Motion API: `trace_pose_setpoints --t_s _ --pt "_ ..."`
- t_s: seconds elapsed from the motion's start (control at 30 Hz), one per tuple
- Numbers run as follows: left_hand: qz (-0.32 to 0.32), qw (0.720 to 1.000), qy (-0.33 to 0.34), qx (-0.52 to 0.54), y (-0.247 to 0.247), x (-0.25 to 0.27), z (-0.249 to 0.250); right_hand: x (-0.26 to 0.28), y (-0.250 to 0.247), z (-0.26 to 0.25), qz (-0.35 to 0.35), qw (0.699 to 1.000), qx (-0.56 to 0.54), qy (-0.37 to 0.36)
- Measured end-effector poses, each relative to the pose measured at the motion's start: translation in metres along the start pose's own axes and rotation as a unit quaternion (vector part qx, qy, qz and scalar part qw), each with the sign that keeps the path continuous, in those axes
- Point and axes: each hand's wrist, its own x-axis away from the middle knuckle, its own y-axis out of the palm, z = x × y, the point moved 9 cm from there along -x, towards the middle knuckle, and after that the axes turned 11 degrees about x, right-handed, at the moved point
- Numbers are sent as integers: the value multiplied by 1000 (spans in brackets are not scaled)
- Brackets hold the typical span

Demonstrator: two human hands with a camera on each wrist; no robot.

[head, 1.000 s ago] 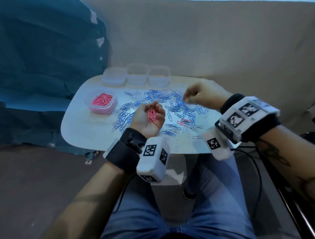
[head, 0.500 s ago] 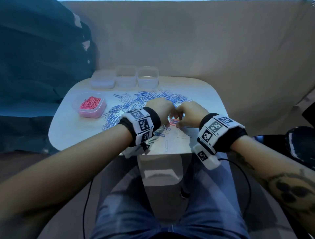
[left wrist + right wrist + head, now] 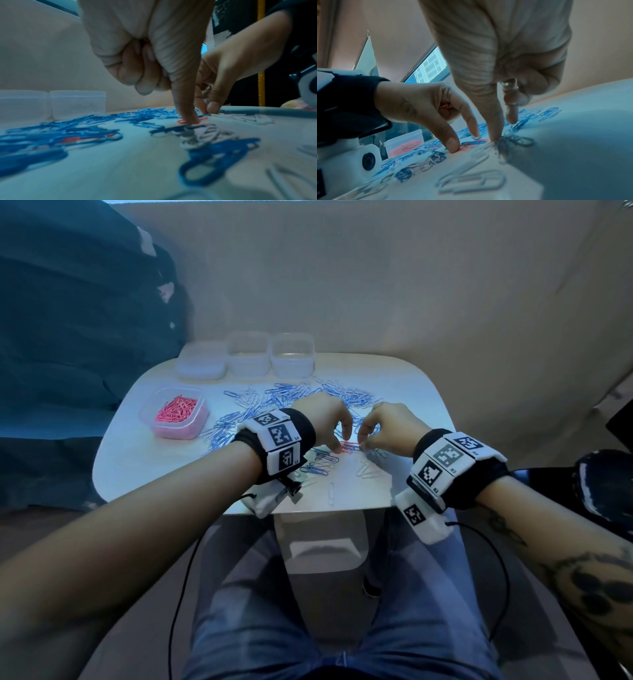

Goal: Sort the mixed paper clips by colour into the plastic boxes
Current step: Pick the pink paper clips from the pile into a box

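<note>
A: What lies on the table [image 3: 137, 470]?

B: It is a smooth white top with rounded corners. Thin wire paper clips [image 3: 291, 393], mostly blue with some pale ones, are scattered loose across its middle. A clear, square plastic box [image 3: 173, 413] with soft corners holds a heap of pink clips [image 3: 177, 410]; take that box as the mark. Three more clear boxes [image 3: 248, 358] stand in a row beyond it, at the far edge.

A: And the hands?

B: Both come in palm-down, to the right of the pink box and nearer the person, with banded wrists raised above the table. The left hand [image 3: 323, 419] curls its outer fingers into the palm around a few pink clips, seen from the right wrist. Its index finger and thumb reach down and press a red clip [image 3: 183, 121] flat on the table.

A: The right?

B: The right hand [image 3: 387, 424] meets it just beside. Its thumb and forefinger tips touch the table at that clip's other end, among blue ones. Its remaining fingers are bent loosely; I see nothing held in them.
</note>
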Motion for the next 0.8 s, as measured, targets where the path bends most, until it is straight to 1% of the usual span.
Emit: trace_pose_setpoints --t_s 0.07,0.1,0.23,0.33,0.4,0.5,0.57,0.7,0.8 --pt "1 1000 -1 5 1 0 -1 1 3 -8 -5 1000 -4 -27" --pt "2 1000 -1 10 1 -1 -2 2 4 -9 -8 1000 1 -29" --pt "0 1000 -7 26 2 -1 -6 2 2 6 -16 999 30 13" --pt "-21 999 -9 29 6 0 -7 3 1 8 -21 998 56 25" --pt "-32 999 -14 17 10 3 -7 2 0 7 -8 997 66 32" --pt "-49 998 -28 19 18 6 -10 -2 0 -1 18 999 44 19" --pt "-59 997 -38 30 22 5 -12 -6 5 -9 13 999 39 8" --pt "-67 996 -54 36 22 5 -15 -11 6 -14 9 999 29 14" --pt "-65 993 -60 84 14 7 -21 -10 0 -20 15 1000 -1 -17"
